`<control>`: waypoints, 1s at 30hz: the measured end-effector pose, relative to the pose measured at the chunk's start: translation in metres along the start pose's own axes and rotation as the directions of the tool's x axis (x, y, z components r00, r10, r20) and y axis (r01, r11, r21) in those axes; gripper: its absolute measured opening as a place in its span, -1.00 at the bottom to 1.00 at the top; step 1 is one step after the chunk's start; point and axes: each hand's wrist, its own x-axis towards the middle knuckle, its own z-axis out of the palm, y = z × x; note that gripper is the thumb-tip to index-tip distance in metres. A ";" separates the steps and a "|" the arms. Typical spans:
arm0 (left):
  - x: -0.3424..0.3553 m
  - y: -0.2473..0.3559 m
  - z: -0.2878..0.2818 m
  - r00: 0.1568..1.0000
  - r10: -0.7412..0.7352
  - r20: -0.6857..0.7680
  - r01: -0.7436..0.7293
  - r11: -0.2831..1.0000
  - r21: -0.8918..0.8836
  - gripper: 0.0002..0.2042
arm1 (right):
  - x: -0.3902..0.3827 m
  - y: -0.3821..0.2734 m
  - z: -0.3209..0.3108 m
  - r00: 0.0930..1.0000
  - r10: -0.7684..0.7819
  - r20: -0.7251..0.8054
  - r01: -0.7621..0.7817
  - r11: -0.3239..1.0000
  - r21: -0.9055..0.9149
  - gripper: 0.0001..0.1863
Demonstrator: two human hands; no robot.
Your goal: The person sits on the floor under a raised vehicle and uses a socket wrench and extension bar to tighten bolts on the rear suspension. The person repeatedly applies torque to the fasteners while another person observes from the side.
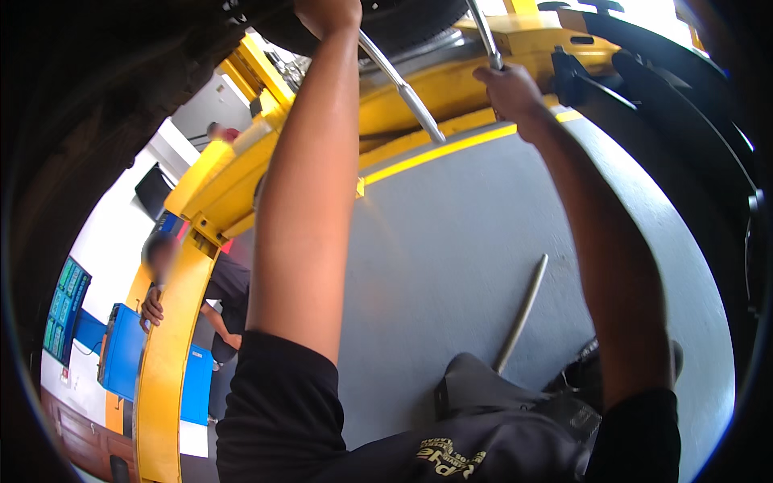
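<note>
My left hand [328, 16] reaches up to the top edge, beside a metal bar [403, 84] with a thicker sleeve, under a dark tyre [419, 20]; its fingers are hidden, so I cannot tell what it holds. My right hand [507, 97] is closed around the lower end of a second chrome bar [481, 28], which rises out of view. Both bars are in front of a yellow lift beam [443, 101]. Dark underside parts [88, 72] fill the upper left.
A co-worker [225, 282] crouches at left, one hand on a yellow post [169, 378]. Beyond are blue cabinets [121, 346], a screen [64, 310] and another person [228, 134]. A long pipe [523, 314] lies on the grey floor [427, 241]; black lift arms [660, 105] are at right.
</note>
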 end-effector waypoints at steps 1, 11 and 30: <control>0.001 0.010 0.001 0.998 0.041 -0.039 -0.042 0.999 -0.009 -0.66 | -0.005 -0.003 -0.013 0.999 -0.041 -0.012 0.040 0.993 -0.114 -0.71; -0.003 0.009 -0.019 0.998 0.046 -0.043 -0.046 0.999 0.014 -0.69 | -0.092 -0.090 -0.067 0.974 -0.087 0.210 0.069 0.993 0.092 -0.69; 0.080 -0.057 -0.017 0.671 -0.235 0.703 0.716 0.452 -0.532 -0.86 | 0.031 -0.127 -0.049 0.932 -0.152 0.328 0.026 0.933 0.358 -0.71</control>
